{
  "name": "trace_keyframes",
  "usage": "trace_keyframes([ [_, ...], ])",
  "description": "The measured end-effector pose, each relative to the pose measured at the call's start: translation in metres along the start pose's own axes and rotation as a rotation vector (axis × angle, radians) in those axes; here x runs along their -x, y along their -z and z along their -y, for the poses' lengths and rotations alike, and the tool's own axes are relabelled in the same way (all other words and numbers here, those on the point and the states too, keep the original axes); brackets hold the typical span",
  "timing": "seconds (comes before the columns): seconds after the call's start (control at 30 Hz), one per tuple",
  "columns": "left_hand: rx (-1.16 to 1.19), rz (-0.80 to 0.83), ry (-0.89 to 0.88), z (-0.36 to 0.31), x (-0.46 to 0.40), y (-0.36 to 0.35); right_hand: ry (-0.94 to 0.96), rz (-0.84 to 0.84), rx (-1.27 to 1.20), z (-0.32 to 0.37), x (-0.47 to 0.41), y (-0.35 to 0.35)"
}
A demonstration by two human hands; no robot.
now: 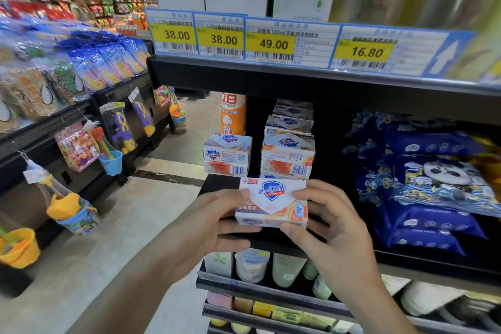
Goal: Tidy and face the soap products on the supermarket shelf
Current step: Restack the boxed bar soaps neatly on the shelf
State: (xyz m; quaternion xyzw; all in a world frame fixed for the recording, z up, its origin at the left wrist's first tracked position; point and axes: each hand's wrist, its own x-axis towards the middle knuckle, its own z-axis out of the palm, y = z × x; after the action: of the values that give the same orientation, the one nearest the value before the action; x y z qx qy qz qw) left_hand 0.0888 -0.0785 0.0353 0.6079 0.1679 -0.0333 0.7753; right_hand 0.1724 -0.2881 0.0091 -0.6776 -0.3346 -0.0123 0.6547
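The soap box [272, 202] lies long axis left to right, printed face up toward the camera, at the shelf [217, 184] front edge. Left hand [208, 221] and right hand [332, 221] pinch its ends. Two soap stacks [287, 154] stand behind.

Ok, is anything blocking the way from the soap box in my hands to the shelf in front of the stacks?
Nothing visible. Both hands hold the soap box over the shelf's front edge; the left stack and right stack sit behind it.
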Motion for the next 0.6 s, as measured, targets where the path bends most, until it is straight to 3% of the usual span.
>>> trace_keyframes([
  [0.23,-0.020,-0.028,-0.146,0.007,0.004,-0.005,-0.071,0.099,0.015,0.014,0.005,0.004],
  [0.37,-0.072,-0.060,-0.237,0.009,0.006,-0.008,-0.276,0.022,-0.042,0.020,0.005,0.008],
  [0.6,-0.060,0.017,-0.329,0.013,0.007,-0.006,-0.541,-0.015,-0.193,0.026,-0.004,0.007],
])
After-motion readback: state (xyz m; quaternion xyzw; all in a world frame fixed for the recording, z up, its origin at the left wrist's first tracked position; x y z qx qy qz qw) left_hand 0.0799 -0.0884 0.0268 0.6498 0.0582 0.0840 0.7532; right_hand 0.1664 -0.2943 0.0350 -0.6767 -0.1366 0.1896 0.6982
